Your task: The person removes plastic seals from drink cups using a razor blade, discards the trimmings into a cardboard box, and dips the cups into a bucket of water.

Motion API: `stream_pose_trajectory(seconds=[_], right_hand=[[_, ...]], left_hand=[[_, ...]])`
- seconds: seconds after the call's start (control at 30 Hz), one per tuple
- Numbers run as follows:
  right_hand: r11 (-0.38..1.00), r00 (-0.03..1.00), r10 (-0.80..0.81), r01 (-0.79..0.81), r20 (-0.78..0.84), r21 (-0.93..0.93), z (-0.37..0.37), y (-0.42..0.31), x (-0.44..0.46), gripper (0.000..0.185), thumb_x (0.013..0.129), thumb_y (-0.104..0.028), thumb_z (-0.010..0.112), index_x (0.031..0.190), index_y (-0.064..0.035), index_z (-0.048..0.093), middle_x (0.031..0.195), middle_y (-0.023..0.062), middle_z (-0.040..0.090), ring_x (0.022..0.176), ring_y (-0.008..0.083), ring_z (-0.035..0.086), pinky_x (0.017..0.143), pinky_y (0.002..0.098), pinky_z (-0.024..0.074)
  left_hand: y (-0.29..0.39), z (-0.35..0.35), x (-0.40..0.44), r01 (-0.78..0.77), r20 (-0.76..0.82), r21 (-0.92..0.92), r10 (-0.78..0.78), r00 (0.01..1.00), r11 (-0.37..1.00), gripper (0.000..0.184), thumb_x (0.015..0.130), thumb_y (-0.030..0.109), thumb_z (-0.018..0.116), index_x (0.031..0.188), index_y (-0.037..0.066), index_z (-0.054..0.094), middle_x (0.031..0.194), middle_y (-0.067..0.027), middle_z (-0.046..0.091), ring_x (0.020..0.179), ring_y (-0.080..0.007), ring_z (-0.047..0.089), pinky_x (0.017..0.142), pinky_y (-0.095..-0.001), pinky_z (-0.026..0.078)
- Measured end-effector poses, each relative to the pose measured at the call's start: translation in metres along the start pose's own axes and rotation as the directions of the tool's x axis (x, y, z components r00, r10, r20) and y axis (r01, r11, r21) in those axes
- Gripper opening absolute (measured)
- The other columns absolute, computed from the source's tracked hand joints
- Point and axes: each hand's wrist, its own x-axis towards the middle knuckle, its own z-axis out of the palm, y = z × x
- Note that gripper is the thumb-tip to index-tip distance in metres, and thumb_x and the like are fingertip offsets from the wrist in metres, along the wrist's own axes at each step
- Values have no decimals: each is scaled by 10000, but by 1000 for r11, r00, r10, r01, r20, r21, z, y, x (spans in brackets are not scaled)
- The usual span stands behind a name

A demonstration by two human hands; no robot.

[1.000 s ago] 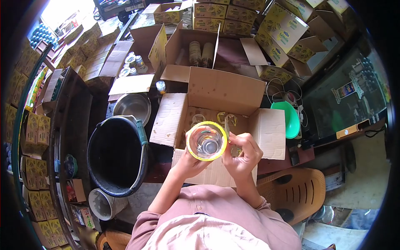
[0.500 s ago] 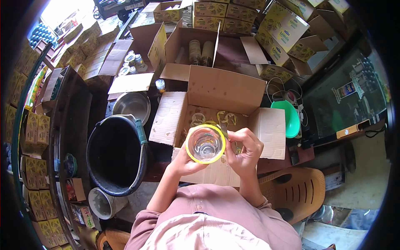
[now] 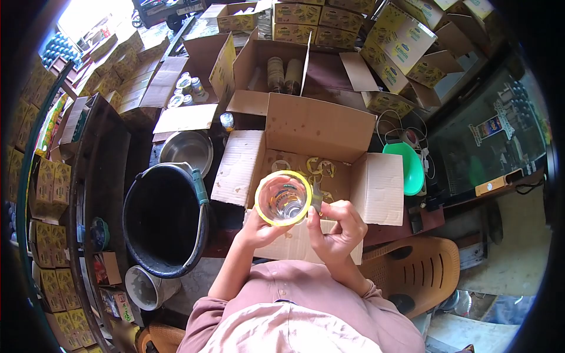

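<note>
A clear round container (image 3: 283,199) with a yellow rim is tilted so that its open mouth faces the camera. My left hand (image 3: 262,230) is wrapped round its left and lower side. Just right of the rim, my right hand (image 3: 337,230) pinches a small, thin, greyish piece (image 3: 316,199) between thumb and fingers, against the container's edge. Exactly what the piece is cannot be made out. Below and behind the hands stands an open cardboard box (image 3: 318,126), with several yellow ring-shaped scraps (image 3: 325,168) on its bottom.
On the left are a large black bucket (image 3: 165,220), a metal bowl (image 3: 186,152) and a pale bucket (image 3: 147,288). A green bowl (image 3: 405,167) sits right of the box, above a brown plastic chair (image 3: 421,267). More cartons (image 3: 294,23) are stacked at the back.
The container has shifted slightly left and its tilt has changed. My right hand has moved a little left and down, and the thin piece shows more clearly beside the rim.
</note>
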Motion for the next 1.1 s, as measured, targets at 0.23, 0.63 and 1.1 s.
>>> stream_pose_trajectory(seconds=[0.23,0.63,1.1], right_hand=[[990,996,-76,72,-34,-121,3,-1,-1,186,618,42,690,778,-19,618,669,73,584,545,154,577,497,236,455],[992,997,-60,66,54,-112,-1,7,7,223,608,44,679,810,-43,641,652,58,565,546,155,559,496,249,449],[987,990,-94,106,107,-118,-1,8,11,215,611,88,669,800,-12,640,659,96,586,565,161,573,519,240,457]], left_hand=[[-4,-1,-1,-23,34,100,19,999,995,674,683,52,689,1246,16,319,1153,-116,462,1085,-197,480,917,-326,394],[-4,-14,-4,34,83,270,-59,995,962,693,620,66,684,1225,3,352,1158,-123,422,1078,-225,473,912,-322,387],[-2,-18,-3,80,89,195,-99,991,977,714,605,90,695,1233,23,360,1164,-108,440,1113,-207,443,950,-327,361]])
